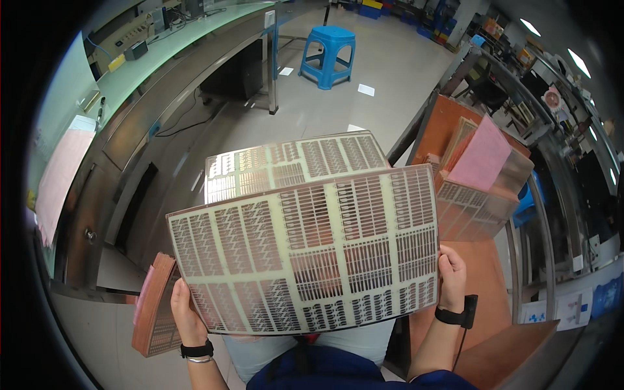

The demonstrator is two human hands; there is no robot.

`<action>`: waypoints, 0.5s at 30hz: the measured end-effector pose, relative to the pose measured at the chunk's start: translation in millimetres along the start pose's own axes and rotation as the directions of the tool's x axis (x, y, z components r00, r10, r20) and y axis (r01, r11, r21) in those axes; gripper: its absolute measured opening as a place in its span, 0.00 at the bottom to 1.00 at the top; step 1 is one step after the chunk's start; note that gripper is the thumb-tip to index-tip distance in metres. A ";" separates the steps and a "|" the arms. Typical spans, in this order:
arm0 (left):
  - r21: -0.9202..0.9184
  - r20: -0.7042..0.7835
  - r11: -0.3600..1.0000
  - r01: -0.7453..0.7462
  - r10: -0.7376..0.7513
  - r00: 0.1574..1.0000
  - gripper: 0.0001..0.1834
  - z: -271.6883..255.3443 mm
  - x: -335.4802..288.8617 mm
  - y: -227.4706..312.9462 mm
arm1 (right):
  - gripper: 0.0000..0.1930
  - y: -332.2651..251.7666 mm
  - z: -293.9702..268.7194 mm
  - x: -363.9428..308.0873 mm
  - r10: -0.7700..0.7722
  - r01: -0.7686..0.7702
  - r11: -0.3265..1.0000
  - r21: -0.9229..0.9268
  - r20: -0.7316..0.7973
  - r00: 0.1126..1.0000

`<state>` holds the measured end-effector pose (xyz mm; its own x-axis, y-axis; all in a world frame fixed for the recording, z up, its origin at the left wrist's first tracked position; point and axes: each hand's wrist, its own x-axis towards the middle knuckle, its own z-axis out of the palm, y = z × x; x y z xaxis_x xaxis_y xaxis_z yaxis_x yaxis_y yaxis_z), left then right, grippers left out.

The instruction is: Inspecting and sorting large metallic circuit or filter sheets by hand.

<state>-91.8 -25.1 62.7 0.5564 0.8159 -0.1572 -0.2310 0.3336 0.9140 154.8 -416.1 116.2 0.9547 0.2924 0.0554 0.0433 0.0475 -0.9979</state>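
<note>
left hand (185, 315): closed on the lower left edge of the front panel sheet, thumb lying on its face, fingers hidden behind it; a black band and a thin metal bangle sit on the wrist.
right hand (452, 276): closed on the lower right edge of the same sheet, thumb side on the front, fingers behind; a black wrist strap (455, 316) with a cord hanging from it circles the wrist.
front panel sheet (305, 250): thin, pale, flexible sheet printed with rows of small copper-coloured patterns in blocks; held up between both hands in front of the body, slightly bowed, upper right corner highest.
rear panel sheet (292, 162): a second sheet of the same kind, just behind and above the front one, its top strip showing and catching glare at the left.
left stack (153, 309): copper-brown pile of sheets at the lower left, just beside the left hand, partly hidden by the front sheet.
right stack (471, 201): pile of similar patterned sheets on a brown work surface (484, 279), near the right hand, with a pink sheet (481, 156) lying on top.
blue stool (328, 55): on the floor, well apart, beyond the sheets.
long bench (162, 58): pale green top, far left, carrying small devices and cables.
</note>
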 end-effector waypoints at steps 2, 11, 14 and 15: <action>-0.007 0.001 1.000 -0.001 0.001 1.000 0.12 2.3 -2.8 4.4 | 0.14 6.0 -2.0 1.4 0.006 -0.006 1.000 -0.008 -0.015 1.000; -0.085 0.105 0.996 -0.009 0.018 0.994 0.18 18.6 -9.2 19.3 | 0.13 14.1 -9.7 5.3 0.037 -0.035 0.999 0.027 -0.102 0.994; -0.101 0.090 0.994 -0.041 0.050 0.995 0.16 24.5 -11.9 25.3 | 0.12 21.3 -13.8 7.4 0.023 -0.021 0.999 0.030 -0.086 0.996; -0.101 0.083 0.994 -0.049 0.057 0.995 0.16 24.3 -12.2 26.4 | 0.11 22.8 -14.9 7.3 0.011 -0.009 1.000 0.024 -0.091 0.996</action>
<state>-85.3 -37.8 97.9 0.6064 0.7918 -0.0729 -0.3376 0.3394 0.8780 167.2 -427.1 93.4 0.9779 0.2051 0.0410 0.0275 0.0681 -0.9973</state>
